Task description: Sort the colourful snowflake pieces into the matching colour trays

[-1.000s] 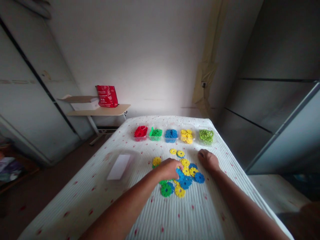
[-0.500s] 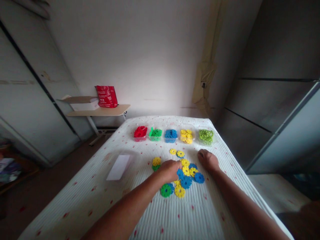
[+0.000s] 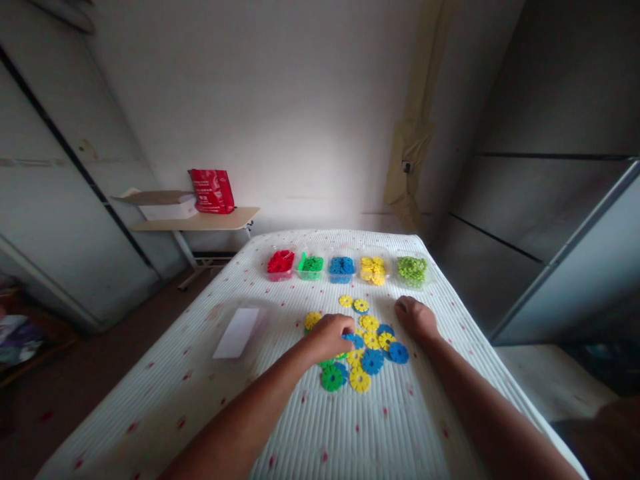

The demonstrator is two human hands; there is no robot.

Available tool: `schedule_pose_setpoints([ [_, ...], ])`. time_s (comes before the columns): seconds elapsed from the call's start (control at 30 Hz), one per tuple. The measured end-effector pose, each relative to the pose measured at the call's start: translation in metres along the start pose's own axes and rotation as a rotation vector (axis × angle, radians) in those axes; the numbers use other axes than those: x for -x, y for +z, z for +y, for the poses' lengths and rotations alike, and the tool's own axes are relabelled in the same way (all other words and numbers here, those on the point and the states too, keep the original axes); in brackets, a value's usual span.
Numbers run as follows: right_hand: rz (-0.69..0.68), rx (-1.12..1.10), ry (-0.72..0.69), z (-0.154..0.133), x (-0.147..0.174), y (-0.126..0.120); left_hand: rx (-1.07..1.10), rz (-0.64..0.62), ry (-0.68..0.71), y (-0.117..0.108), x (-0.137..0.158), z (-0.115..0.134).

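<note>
My left hand [image 3: 334,337] is closed, its fingers curled down at the left side of a loose pile of flat, notched flower-shaped plastic discs. Its fingertips touch a blue disc [image 3: 356,341]; whether they grip it is hidden. Around it lie a yellow disc [image 3: 359,380], a green disc [image 3: 332,378] and another blue disc [image 3: 372,362], some overlapping. Partly behind this hand is a yellow disc [image 3: 313,321]. My right hand [image 3: 417,318] rests on the cloth right of the pile, fingers curled in; what they hold, if anything, is hidden.
Across the far side stand clear tubs of red pieces [image 3: 281,262], green pieces [image 3: 313,265], blue pieces [image 3: 342,267], yellow pieces [image 3: 373,270] and light-green pieces [image 3: 412,271]. A clear lid-like tray with a white sheet [image 3: 237,333] lies left. A side table [image 3: 235,219] holds a red bag [image 3: 214,192].
My left hand has shifted slightly left, showing more of the blue and green discs under its fingers. My right hand has stayed in place.
</note>
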State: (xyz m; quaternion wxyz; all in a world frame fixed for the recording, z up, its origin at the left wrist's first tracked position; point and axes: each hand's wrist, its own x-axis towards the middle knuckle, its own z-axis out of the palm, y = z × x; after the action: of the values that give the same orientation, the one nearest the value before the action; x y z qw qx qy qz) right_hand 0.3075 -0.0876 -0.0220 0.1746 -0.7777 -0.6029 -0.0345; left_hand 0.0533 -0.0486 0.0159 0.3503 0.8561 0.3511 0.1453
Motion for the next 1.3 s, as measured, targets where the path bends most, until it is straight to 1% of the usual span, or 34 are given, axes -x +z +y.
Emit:
schedule_pose_setpoints([
  [0.1,0.004,0.014,0.006,0.001,0.0,0.001,0.185,0.011,-0.063,-0.009,-0.003,0.0],
  [0.23,0.003,0.009,0.0,0.001,0.0,0.003,0.465,-0.024,-0.21,-0.015,0.001,-0.002],
  [0.33,0.006,0.015,0.0,0.0,0.0,0.003,0.571,0.004,-0.29,-0.016,0.002,-0.006],
  [0.43,0.004,0.036,0.008,0.0,0.0,0.003,0.586,0.086,-0.349,-0.027,-0.015,-0.008],
  [0.5,0.001,0.039,0.013,0.0,0.0,0.004,0.574,0.168,-0.368,-0.042,-0.039,-0.006],
  [0.63,-0.002,0.03,0.017,0.0,0.0,0.005,0.501,0.368,-0.36,-0.074,-0.094,0.001],
  [0.7,-0.007,0.027,0.019,0.001,0.0,0.005,0.43,0.445,-0.386,-0.081,-0.113,0.003],
  [0.77,-0.011,0.022,0.022,0.001,0.0,0.005,0.335,0.503,-0.409,-0.08,-0.12,-0.001],
  [0.83,-0.011,0.018,0.017,0.001,0.0,0.005,0.234,0.55,-0.406,-0.073,-0.115,-0.006],
  [0.9,-0.007,0.016,0.009,0.001,0.0,0.004,0.147,0.58,-0.371,-0.063,-0.1,-0.012],
  [1.0,-0.006,0.008,0.014,0.001,0.0,0.004,0.044,0.579,-0.291,-0.045,-0.064,-0.016],
  [1.1,-0.025,-0.032,0.021,0.002,-0.002,0.002,-0.038,0.538,-0.218,-0.026,-0.022,-0.023],
  [1.17,-0.052,-0.099,0.017,0.003,-0.003,-0.002,-0.087,0.521,-0.181,-0.013,0.002,-0.033],
  [1.2,-0.073,-0.149,0.008,0.003,-0.004,-0.004,-0.156,0.524,-0.125,-0.008,0.011,-0.04],
  [1.3,-0.159,-0.301,-0.073,-0.002,-0.005,-0.014,-0.265,0.589,-0.023,0.007,0.029,-0.064],
])
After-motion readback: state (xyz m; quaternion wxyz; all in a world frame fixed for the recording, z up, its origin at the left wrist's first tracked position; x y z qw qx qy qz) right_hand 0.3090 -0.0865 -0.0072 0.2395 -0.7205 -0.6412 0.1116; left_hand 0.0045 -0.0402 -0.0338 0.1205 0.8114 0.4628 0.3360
